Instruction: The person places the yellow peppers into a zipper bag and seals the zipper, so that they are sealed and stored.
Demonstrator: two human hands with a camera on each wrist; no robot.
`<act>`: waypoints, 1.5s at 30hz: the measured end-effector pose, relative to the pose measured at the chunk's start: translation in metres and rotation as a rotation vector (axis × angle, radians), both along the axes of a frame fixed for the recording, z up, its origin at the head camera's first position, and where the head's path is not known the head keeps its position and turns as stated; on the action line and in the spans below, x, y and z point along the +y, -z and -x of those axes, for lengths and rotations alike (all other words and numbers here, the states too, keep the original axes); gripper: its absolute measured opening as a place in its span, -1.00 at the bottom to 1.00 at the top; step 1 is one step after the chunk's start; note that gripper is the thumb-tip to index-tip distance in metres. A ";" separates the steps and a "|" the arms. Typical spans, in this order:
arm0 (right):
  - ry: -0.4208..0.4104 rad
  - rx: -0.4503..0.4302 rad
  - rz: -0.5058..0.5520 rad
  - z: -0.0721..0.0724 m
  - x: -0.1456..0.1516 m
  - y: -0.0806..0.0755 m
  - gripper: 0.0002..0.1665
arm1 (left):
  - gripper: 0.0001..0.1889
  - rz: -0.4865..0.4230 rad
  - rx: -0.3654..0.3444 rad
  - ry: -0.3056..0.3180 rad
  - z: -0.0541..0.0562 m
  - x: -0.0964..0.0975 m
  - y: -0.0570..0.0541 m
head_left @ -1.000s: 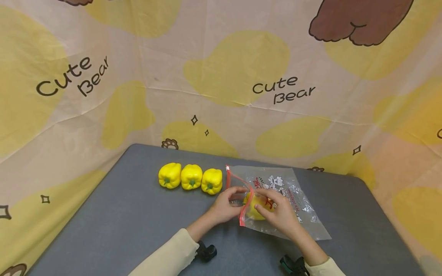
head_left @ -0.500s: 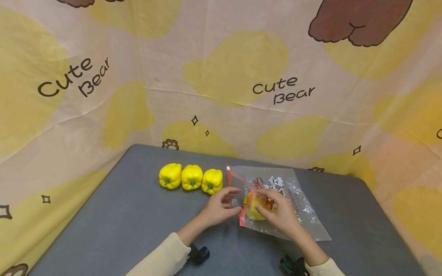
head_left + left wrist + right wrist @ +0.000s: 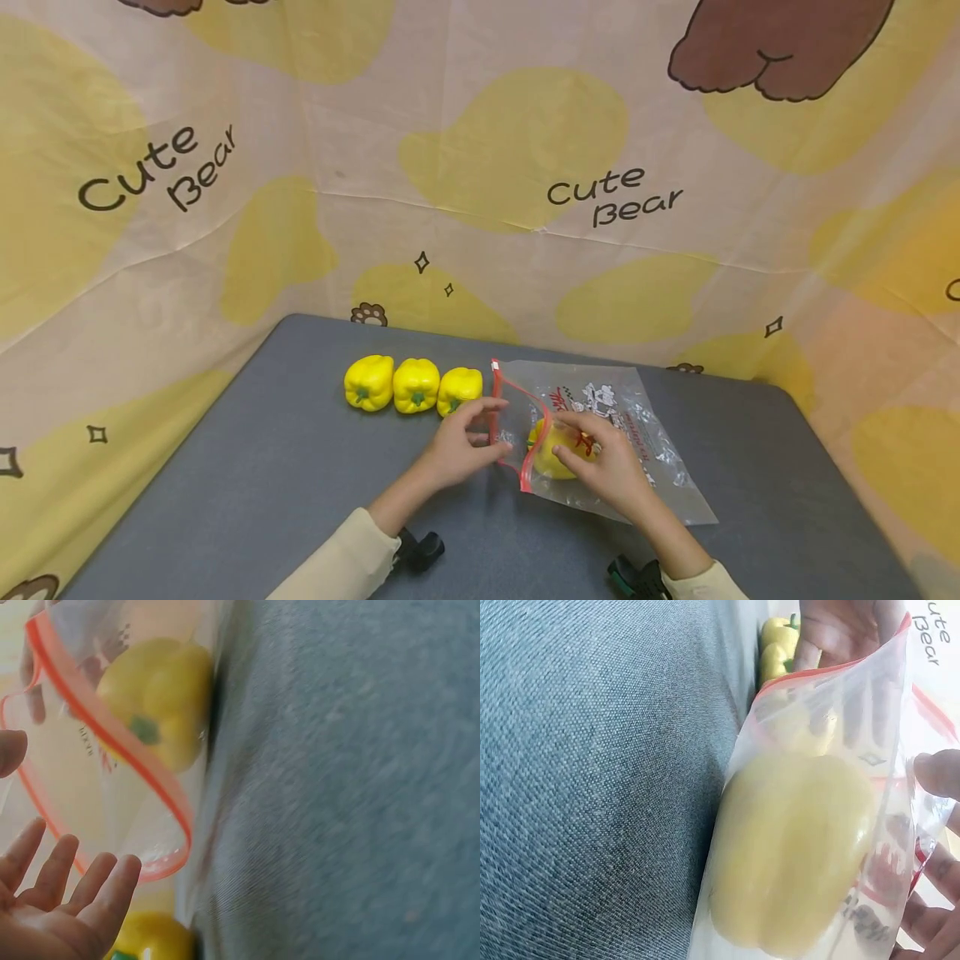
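Observation:
A clear zip bag [image 3: 611,396] with a red zip edge lies on the table, its mouth open toward the left. Inside it, near the mouth, sits a yellow bell pepper [image 3: 791,855], seen through the film. My right hand [image 3: 611,462] holds the bag's upper layer by the mouth, thumb and fingers apart over the pepper. My left hand [image 3: 461,450] is just left of the bag mouth, with nothing in it; the left wrist view shows its fingers [image 3: 112,896] spread and relaxed. Behind that hand, one yellow bell pepper [image 3: 460,388] is partly hidden.
Two more yellow bell peppers, one in the middle [image 3: 416,385] and one at the left end [image 3: 368,382], complete a row along the back of the grey table [image 3: 247,467]. A printed cloth [image 3: 480,167] hangs behind the table and at its sides.
My left hand has drawn back out of the bag mouth, to the left, leaving the pepper inside. The right hand and the bag have stayed nearly still.

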State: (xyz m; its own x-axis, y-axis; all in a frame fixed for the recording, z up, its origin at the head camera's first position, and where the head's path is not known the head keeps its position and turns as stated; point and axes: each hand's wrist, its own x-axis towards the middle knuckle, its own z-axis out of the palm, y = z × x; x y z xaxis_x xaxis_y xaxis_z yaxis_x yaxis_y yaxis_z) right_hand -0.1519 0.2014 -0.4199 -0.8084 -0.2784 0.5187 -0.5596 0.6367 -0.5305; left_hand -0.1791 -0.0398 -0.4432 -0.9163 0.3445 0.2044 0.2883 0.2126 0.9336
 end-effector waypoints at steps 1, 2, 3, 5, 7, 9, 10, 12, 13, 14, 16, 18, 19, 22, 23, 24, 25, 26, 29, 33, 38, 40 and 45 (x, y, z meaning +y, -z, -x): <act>0.000 0.001 -0.001 0.000 0.000 0.000 -0.47 | -0.44 -0.001 0.010 -0.014 0.000 -0.001 -0.002; -0.001 0.001 -0.001 0.000 0.000 0.000 -0.47 | -0.45 0.008 0.023 -0.034 0.000 -0.001 -0.003; -0.001 0.002 0.000 0.000 0.000 0.000 -0.47 | -0.45 0.017 0.038 -0.055 0.000 -0.002 -0.005; 0.000 0.002 0.000 0.000 0.000 0.000 -0.48 | -0.45 0.049 0.078 -0.102 0.001 -0.004 -0.008; 0.001 -0.002 0.001 0.000 0.000 -0.001 -0.48 | -0.44 0.084 0.121 -0.148 0.002 -0.006 -0.011; 0.002 -0.002 0.002 0.000 0.000 -0.001 -0.49 | -0.44 0.133 0.176 -0.195 0.003 -0.007 -0.014; 0.003 0.000 0.001 0.000 0.001 -0.001 -0.49 | -0.44 0.163 0.205 -0.222 0.003 -0.008 -0.016; 0.002 0.001 0.002 -0.001 0.001 -0.001 -0.49 | -0.44 0.230 0.255 -0.276 0.005 -0.009 -0.018; 0.003 0.002 0.001 -0.001 0.001 -0.001 -0.48 | -0.43 0.266 0.279 -0.308 0.005 -0.010 -0.019; 0.002 0.004 0.001 -0.001 0.001 0.000 -0.48 | -0.43 0.297 0.300 -0.335 0.006 -0.010 -0.019; 0.001 0.005 0.001 -0.001 0.001 0.000 -0.48 | -0.42 0.358 0.322 -0.391 0.008 -0.011 -0.019; 0.002 -0.001 0.002 -0.001 0.001 0.001 -0.49 | -0.42 0.403 0.325 -0.434 0.010 -0.011 -0.018; 0.004 -0.002 0.002 -0.001 0.001 0.001 -0.49 | -0.41 0.420 0.319 -0.449 0.011 -0.011 -0.018; 0.005 -0.009 0.005 -0.001 0.001 0.001 -0.50 | -0.41 0.468 0.304 -0.484 0.015 -0.011 -0.017; 0.006 -0.010 0.005 -0.001 0.001 0.001 -0.50 | -0.41 0.481 0.302 -0.491 0.016 -0.011 -0.017; 0.007 -0.009 0.006 -0.001 0.001 0.001 -0.50 | -0.40 0.496 0.301 -0.497 0.017 -0.010 -0.017; 0.007 -0.008 0.006 -0.001 0.001 0.001 -0.50 | -0.40 0.509 0.300 -0.502 0.018 -0.010 -0.017; 0.007 -0.006 0.006 -0.001 0.001 0.001 -0.50 | -0.40 0.525 0.301 -0.506 0.020 -0.009 -0.017; 0.009 -0.003 0.005 -0.001 0.001 0.001 -0.50 | -0.41 0.570 0.310 -0.516 0.026 -0.008 -0.017; 0.016 -0.006 0.000 -0.001 0.002 0.001 -0.49 | -0.41 0.613 0.310 -0.523 0.033 -0.007 -0.016; 0.013 -0.013 0.003 -0.001 0.002 0.001 -0.49 | -0.40 0.630 0.276 -0.526 0.038 -0.006 -0.014; 0.013 -0.013 0.005 -0.001 0.002 0.001 -0.49 | -0.40 0.633 0.263 -0.529 0.039 -0.006 -0.013; 0.011 -0.013 0.010 -0.002 0.003 0.002 -0.49 | -0.42 0.648 0.263 -0.541 0.041 -0.005 -0.010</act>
State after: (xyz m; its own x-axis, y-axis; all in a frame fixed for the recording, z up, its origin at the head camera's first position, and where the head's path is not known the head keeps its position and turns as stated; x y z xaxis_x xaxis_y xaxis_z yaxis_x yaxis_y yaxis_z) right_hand -0.1498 0.2044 -0.4220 -0.8182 -0.2648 0.5104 -0.5457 0.6374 -0.5440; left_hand -0.2200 -0.0444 -0.4334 -0.9381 -0.0019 0.3463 0.1828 0.8466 0.4998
